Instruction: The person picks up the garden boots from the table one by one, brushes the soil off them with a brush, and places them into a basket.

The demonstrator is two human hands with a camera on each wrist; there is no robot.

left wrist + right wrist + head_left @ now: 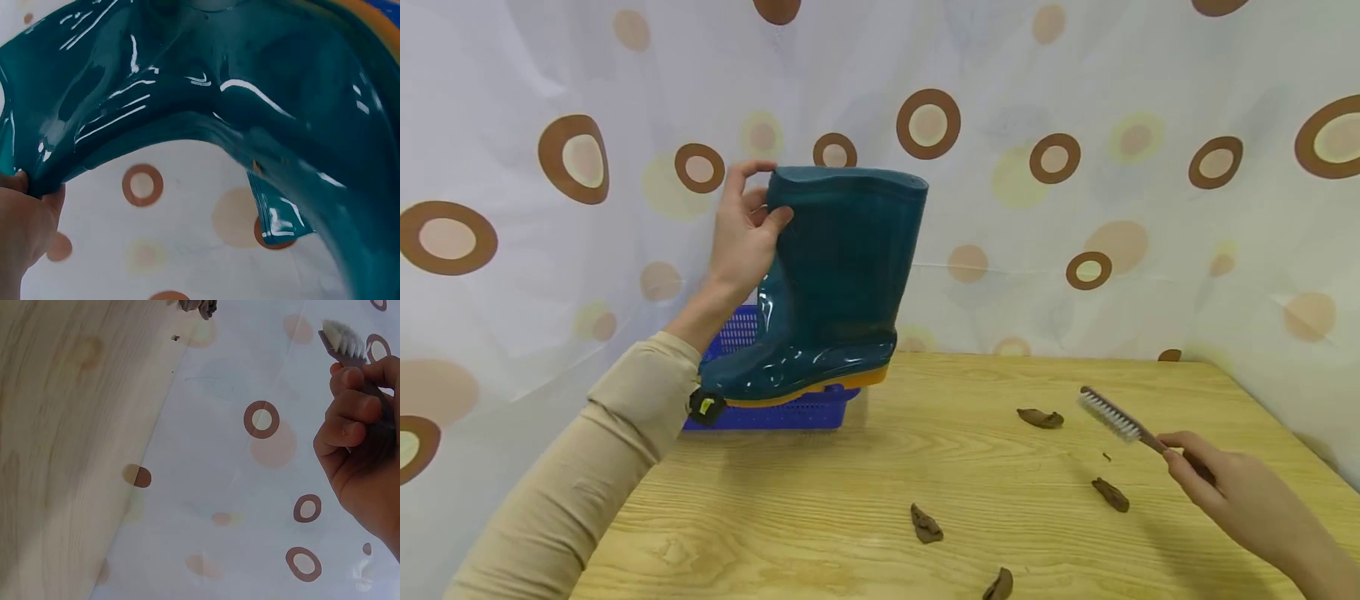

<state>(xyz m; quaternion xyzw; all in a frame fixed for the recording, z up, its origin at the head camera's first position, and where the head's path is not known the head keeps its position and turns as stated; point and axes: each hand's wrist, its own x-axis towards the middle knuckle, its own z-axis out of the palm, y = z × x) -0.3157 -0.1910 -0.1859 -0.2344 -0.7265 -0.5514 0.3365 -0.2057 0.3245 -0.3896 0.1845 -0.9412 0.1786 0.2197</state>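
A dark teal rubber boot [842,250] with a yellow-orange sole hangs upright in the air, toe to the left. My left hand [748,225] pinches its top rim, thumb on the near side. Close up in the left wrist view, the boot [187,81] fills most of the picture, and a small brown speck shows on it. On the right, my right hand [1232,492] grips the handle of a brush [1108,414] with pale bristles, held above the table and well apart from the boot. Curled fingers wrap that handle in the right wrist view.
A blue plastic basket [805,415] stands behind the boot, partly hidden by it. Several brown clumps [927,525] lie scattered on the wooden table [820,517]. A white curtain with brown rings [985,67] encloses the back and sides. Another teal piece [281,215] shows beyond the boot.
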